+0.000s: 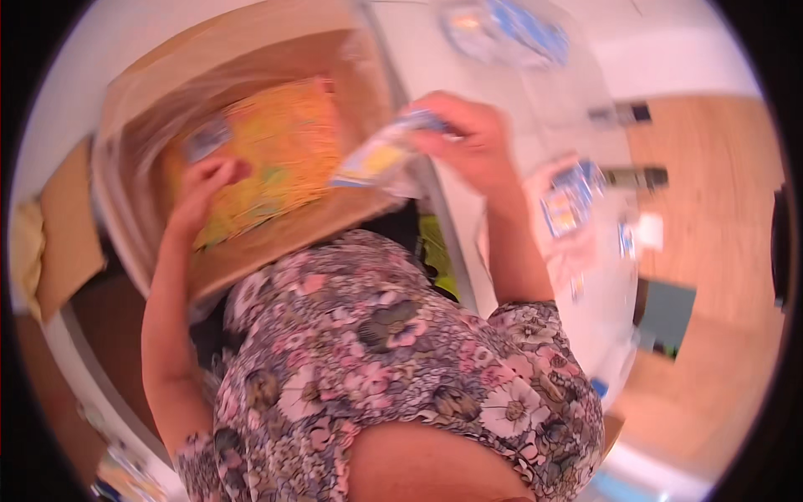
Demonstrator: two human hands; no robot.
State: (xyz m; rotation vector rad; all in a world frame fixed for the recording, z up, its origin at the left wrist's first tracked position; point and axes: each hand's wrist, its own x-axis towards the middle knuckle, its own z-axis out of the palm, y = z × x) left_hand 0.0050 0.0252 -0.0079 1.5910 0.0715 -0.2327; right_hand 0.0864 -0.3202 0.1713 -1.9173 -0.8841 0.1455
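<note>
Cardboard flap: a brown flap stands at the far left, beside the box.
Box: open-topped cardboard box with a clear liner, apparently set close to the body for easy reach; orange-yellow contents, kind unclear.
Small packet: a greyish packet lies on those contents.
Left hand: the left hand is over the box, fingers curled near that packet; blur hides whether they grip anything.
Held packet: clear, blue-and-yellow packet over the box's right side, pinched at one end, perhaps leaving its face exposed.
Right hand: the right hand has its fingers closed on that end.
Surface: white surface carrying more packets, perhaps kept within reach.
Writing: none legible.
</note>
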